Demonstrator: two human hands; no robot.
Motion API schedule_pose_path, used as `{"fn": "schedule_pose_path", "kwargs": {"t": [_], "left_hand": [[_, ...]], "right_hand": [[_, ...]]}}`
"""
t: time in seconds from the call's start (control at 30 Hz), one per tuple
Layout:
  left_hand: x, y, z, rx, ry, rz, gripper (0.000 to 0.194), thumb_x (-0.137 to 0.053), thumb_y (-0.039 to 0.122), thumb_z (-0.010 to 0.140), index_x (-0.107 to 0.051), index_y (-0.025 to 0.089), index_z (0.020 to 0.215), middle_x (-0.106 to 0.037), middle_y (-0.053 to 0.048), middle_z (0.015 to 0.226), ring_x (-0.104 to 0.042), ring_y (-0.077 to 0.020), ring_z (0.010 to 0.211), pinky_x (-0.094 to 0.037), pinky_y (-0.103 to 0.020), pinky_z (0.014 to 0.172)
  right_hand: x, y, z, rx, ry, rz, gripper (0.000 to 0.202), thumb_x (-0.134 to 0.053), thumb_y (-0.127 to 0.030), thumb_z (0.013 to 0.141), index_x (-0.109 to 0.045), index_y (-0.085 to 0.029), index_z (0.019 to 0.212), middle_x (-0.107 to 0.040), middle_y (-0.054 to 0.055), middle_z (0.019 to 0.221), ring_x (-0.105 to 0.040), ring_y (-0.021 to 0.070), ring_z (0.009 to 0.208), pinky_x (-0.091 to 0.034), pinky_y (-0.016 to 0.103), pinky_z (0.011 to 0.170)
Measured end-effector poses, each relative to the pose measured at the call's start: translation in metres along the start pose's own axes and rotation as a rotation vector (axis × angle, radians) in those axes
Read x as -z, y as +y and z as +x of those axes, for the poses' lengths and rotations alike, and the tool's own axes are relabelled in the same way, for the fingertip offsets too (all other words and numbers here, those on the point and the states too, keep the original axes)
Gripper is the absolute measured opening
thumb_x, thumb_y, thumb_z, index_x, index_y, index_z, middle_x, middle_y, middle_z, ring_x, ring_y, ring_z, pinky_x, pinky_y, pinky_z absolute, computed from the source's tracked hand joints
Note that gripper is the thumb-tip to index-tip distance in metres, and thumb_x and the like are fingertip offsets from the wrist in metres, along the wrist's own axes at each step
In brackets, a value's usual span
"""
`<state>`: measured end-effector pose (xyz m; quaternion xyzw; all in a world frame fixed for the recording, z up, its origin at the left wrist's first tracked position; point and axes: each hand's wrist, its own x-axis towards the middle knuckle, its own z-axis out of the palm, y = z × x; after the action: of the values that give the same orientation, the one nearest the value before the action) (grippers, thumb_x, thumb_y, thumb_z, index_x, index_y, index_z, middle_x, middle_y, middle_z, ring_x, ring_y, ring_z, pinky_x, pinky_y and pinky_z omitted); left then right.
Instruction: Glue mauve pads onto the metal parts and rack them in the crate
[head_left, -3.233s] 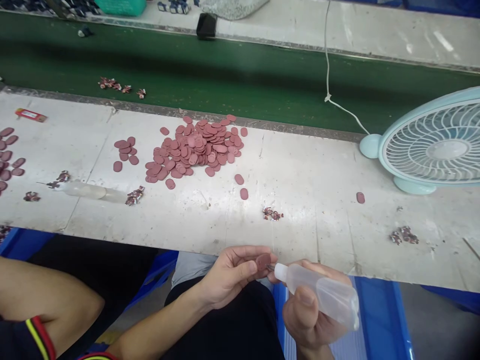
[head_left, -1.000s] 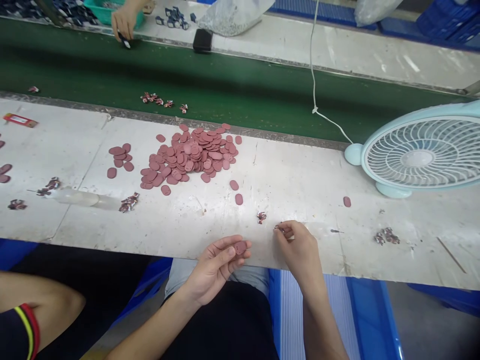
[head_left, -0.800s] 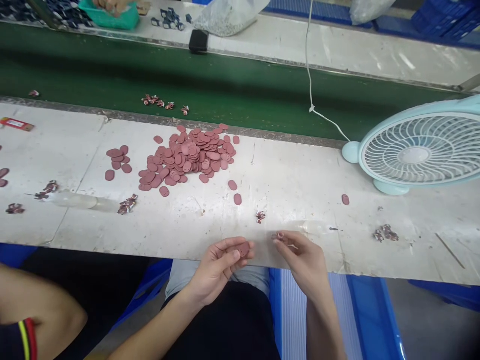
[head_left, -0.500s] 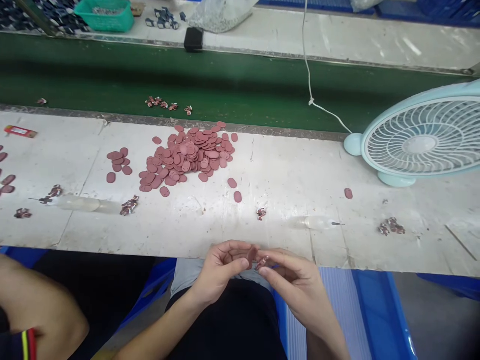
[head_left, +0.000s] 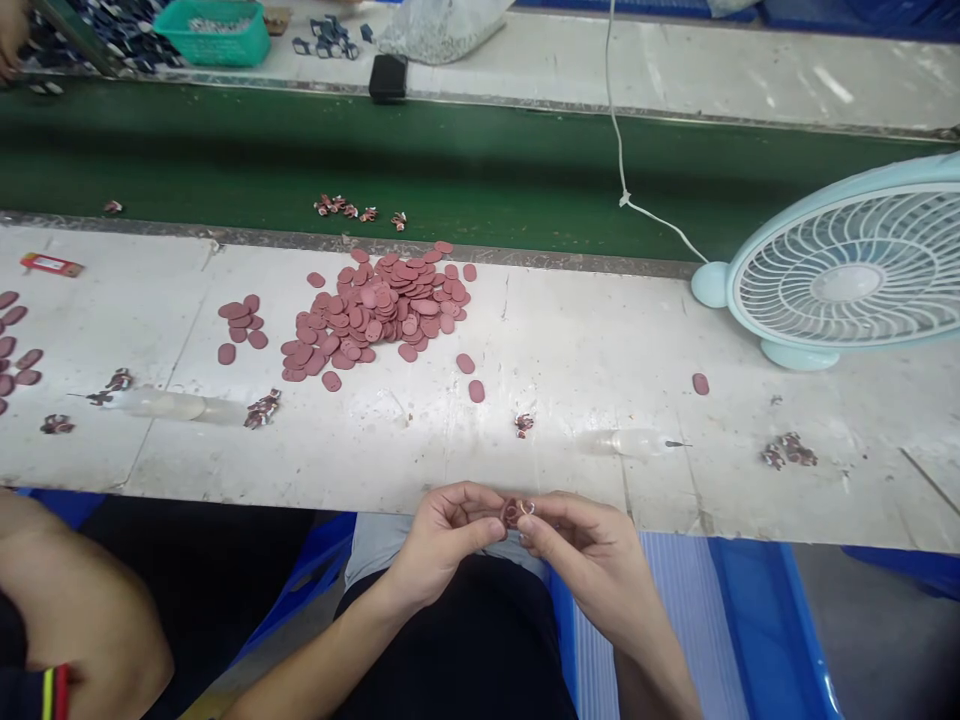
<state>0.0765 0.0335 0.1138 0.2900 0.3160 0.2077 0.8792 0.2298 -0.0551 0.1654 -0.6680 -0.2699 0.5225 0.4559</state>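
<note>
At the table's front edge, my left hand (head_left: pixel 448 540) pinches a reddish-brown oval disc (head_left: pixel 510 514) between thumb and fingers. My right hand (head_left: pixel 589 555) is closed on a small brown-and-white looped piece (head_left: pixel 527 509), which touches the disc or lies right against it. The fingertips partly cover both. A loose pile of matching oval discs (head_left: pixel 382 310) lies further back on the table. One more small looped piece (head_left: pixel 523 426) rests just beyond my hands, and a clear bottle with a thin dark tip (head_left: pixel 634 443) lies to its right.
A pale blue fan (head_left: pixel 847 280) stands at the right, its white cord (head_left: pixel 619 140) crossing the green belt (head_left: pixel 510 180). Several looped pieces (head_left: pixel 349 209) ride on the belt. Another clear bottle (head_left: pixel 172 403) lies at left, near a co-worker's arm (head_left: pixel 75 600).
My hands have come closer together, and the looped piece now sits against the disc, which has turned flatter toward me. The pieces on the belt have moved right. A hand appears at top left.
</note>
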Motion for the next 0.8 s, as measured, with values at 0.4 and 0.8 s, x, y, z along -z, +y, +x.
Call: {"fn": "schedule_pose_path", "kwargs": {"t": [0.4,0.8], "left_hand": [[-0.01,-0.004,0.0,-0.01,0.069,0.009,0.011,-0.079,0.024,0.077,-0.076,0.016,0.07,-0.075,-0.003,0.073,-0.065,-0.0135,0.071,-0.052,-0.027,0.073],[-0.018,-0.017,0.0,-0.061,0.112,-0.002,0.011,-0.074,0.024,0.082,-0.074,0.017,0.074,-0.077,-0.005,0.084,-0.07,-0.0186,0.083,-0.054,-0.035,0.085]], "right_hand": [[0.002,-0.005,0.001,0.047,0.054,-0.123,0.019,-0.072,-0.035,0.084,-0.075,-0.03,0.102,-0.076,0.001,0.095,-0.073,0.0189,0.082,-0.064,0.031,0.072],[-0.003,0.014,0.006,0.065,0.097,0.068,0.012,-0.07,-0.034,0.084,-0.075,-0.029,0.095,-0.076,0.0,0.089,-0.072,0.0191,0.079,-0.064,0.036,0.074]]}}
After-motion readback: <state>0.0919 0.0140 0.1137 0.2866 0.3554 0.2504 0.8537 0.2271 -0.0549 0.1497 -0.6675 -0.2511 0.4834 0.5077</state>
